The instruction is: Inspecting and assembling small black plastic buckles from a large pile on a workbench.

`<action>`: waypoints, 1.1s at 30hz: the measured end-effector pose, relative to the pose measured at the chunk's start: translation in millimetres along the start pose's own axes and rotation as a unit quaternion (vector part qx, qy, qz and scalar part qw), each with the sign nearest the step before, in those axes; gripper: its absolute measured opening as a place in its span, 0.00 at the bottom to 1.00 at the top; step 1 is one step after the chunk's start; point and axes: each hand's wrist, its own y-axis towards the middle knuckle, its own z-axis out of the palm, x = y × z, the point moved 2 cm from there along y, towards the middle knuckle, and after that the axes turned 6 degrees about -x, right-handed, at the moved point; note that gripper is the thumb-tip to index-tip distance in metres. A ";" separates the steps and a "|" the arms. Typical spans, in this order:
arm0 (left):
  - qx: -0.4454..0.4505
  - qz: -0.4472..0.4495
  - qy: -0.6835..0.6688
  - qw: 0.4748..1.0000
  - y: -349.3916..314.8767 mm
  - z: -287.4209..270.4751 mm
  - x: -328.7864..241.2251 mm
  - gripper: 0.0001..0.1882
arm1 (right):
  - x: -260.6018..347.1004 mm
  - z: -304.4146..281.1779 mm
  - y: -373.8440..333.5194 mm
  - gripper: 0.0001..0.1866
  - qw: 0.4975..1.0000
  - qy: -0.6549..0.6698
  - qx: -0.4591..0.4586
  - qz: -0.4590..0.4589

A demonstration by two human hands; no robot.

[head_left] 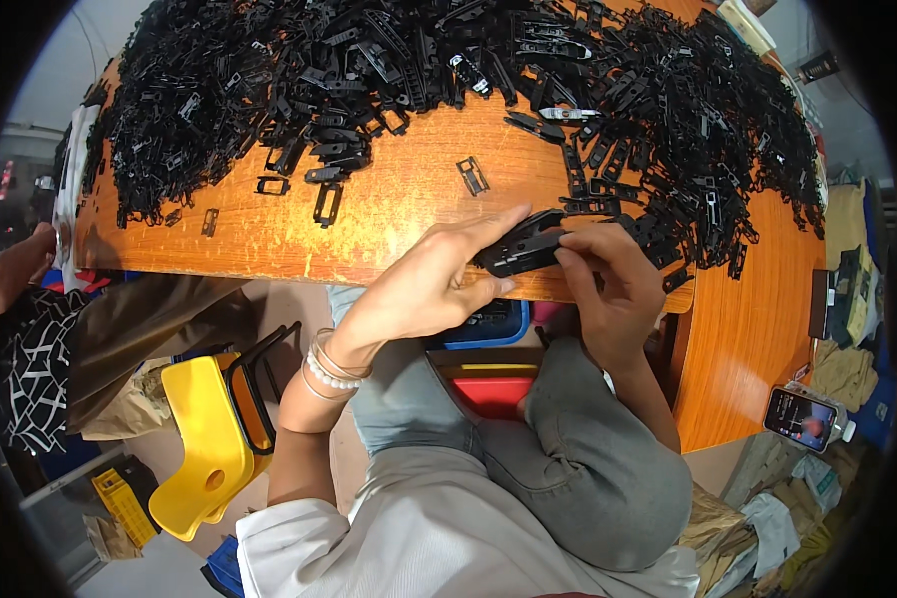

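Near the table's front edge, my left hand [419, 279] grips a long black plastic part [523, 254] between thumb and forefinger. The part lies tilted, with its right end rising toward my other hand. My right hand [618, 289] pinches that end with thumb and bent fingers; whether a smaller piece sits between the fingertips is hidden. Just beyond lie more black plastic parts, some touching the heap. A small black rectangular frame [482, 186] rests by itself on the wood, and a larger black frame [319, 214] lies farther left.
Large heaps of black plastic parts [199, 110] cover the back of the wooden table [399, 199]. Below the edge, a blue bin [508, 337] sits by my knees. A yellow chair [194, 439] stands left, near another person's arm [10, 274]. A phone [800, 419] is at right.
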 end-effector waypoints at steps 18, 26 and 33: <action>-0.148 -0.126 -0.086 0.977 -7.1 9.1 -6.7 0.24 | 6.5 3.8 -1.6 0.17 1.000 -0.022 0.000 -0.023; -0.135 -0.026 -0.034 0.990 -14.9 3.2 -7.7 0.19 | 5.6 4.8 2.4 0.23 0.992 0.006 0.093 0.081; -0.130 -0.079 -0.076 0.986 -23.3 10.5 0.3 0.20 | 0.2 6.0 3.7 0.15 0.994 0.020 0.075 0.083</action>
